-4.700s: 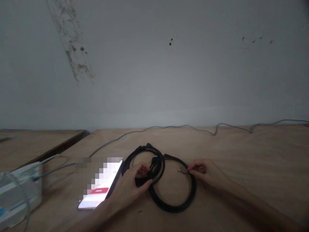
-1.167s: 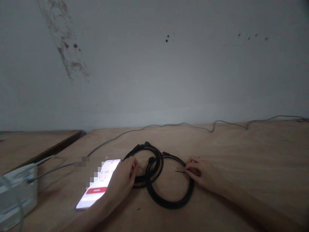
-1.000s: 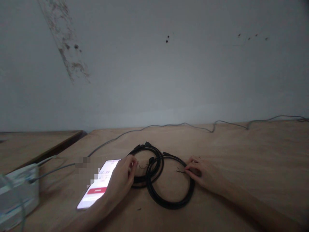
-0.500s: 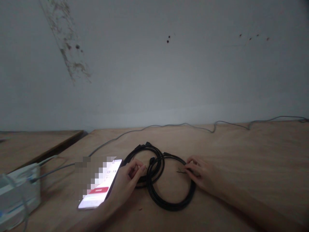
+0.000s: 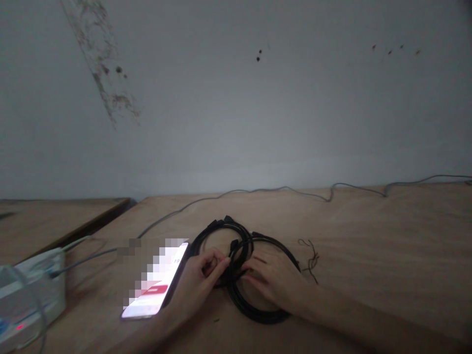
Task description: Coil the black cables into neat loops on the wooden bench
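Observation:
Two black cable coils lie partly overlapped on the wooden table: the left coil (image 5: 201,236) and the right coil (image 5: 258,317). My left hand (image 5: 204,275) is at the lower left of the overlap, its thumb and index finger pinched together; what they hold is too small to make out. Reaching across the right coil, my right hand (image 5: 267,278) has its fingers bent near the overlap, close to my left fingertips. Its fingertips are partly hidden and blurred. Thin dark twist ties (image 5: 312,260) lie on the table to the right of the coils.
A lit phone (image 5: 155,290) lies left of my left hand. At the far left is a white power strip (image 5: 40,290) with cords. A thin grey cable (image 5: 177,211) runs along the table's back by the wall (image 5: 236,123). A dark gap separates two tabletops.
My right hand has moved left across the right coil, toward my left hand. Thin dark ties now show on the table at the right. My left hand keeps its pinch.

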Motion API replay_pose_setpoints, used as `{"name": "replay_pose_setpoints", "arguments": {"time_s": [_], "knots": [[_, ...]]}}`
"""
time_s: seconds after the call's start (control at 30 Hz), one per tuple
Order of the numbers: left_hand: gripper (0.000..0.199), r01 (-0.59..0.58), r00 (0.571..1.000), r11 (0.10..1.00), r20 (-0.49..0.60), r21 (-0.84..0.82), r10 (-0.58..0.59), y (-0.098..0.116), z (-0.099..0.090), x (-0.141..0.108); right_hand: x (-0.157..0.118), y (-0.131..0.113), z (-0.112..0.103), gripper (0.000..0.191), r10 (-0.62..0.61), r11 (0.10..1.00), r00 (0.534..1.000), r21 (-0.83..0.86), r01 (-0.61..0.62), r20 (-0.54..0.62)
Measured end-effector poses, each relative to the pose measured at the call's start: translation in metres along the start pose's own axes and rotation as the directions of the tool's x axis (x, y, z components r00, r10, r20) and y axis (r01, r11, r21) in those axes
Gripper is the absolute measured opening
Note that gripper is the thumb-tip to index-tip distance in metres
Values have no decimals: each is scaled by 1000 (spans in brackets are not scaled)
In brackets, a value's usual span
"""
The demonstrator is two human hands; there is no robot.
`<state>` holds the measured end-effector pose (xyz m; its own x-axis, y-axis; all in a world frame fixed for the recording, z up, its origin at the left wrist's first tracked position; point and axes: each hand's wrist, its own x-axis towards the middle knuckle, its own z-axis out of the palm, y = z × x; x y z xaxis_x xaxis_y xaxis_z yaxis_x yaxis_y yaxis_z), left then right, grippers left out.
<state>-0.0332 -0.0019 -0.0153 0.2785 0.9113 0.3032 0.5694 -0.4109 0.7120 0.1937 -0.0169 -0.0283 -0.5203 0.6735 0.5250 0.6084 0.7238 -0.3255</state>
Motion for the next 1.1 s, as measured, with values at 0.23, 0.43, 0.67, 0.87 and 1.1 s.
{"name": "replay_pose_setpoints", "arguments": {"time_s": [0.23,0.43,0.67,0.87,1.1], "knots": [[37,-3,999,999,46,43,1,4,-1,-2,-5,6,-4,19,16,996,1000,86,-14,-16],[34,-71,993,990,98,121,60,0,2,-2,-11,6,-21,12,127,991,992,33,-128,26],[32,-73,992,984,117,162,54,-1,4,-2,-16,13,-16,10,143,989,986,-46,-139,85],[30,-75,993,983,107,167,58,0,4,-2,-14,17,-18,10,119,986,989,-126,-107,92],[30,-60,991,983,130,173,38,3,6,-5,-17,14,-24,15,84,985,992,-157,-69,93]]}}
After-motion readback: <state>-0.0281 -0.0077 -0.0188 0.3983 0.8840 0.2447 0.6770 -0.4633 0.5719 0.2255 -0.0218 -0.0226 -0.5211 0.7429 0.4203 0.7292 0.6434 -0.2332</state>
